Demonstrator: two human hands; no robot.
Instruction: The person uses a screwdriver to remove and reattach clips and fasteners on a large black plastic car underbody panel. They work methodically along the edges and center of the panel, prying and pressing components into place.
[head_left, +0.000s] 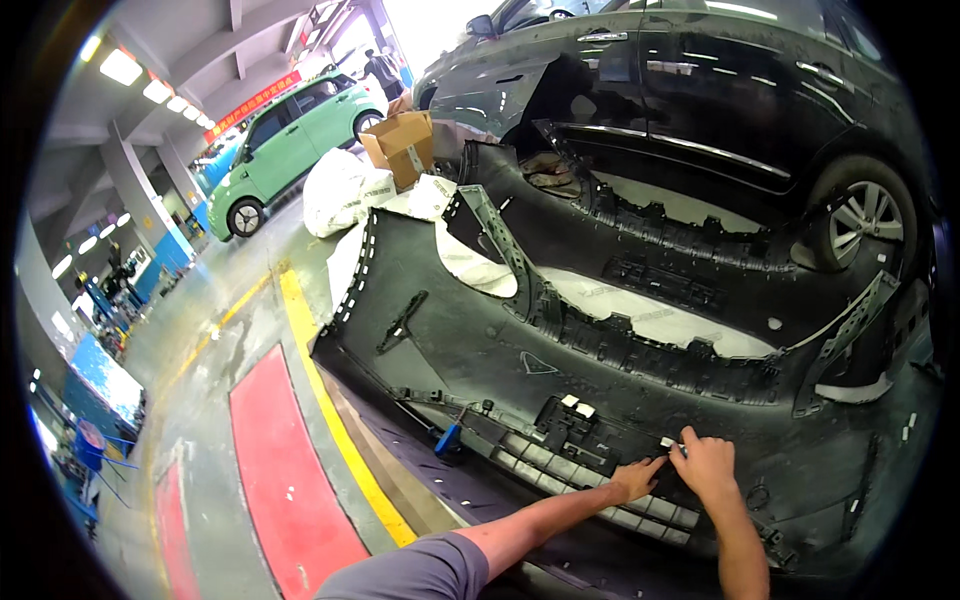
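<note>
A large black car bumper cover (440, 335) lies in front of me with its inner side up. Over its near edge, my left hand (636, 479) rests by a black plastic bracket (580, 436), fingers stretched toward the right hand. Close beside it, my right hand (708, 464) has its fingers bent and pressed together at the bumper, next to a small white piece (667, 442). What sits between those fingertips is too small to make out. Two similar white pieces (578, 406) sit on the bracket. A blue-handled screwdriver (449, 438) lies near a light grille strip (530, 465).
Behind it lies a second black bumper cover (640, 262), beside a black car (715, 95). A cardboard box (402, 148) and a white bag (343, 190) stand at its far end. Left are a yellow floor line (325, 390), a red floor panel (290, 480) and a green car (290, 150).
</note>
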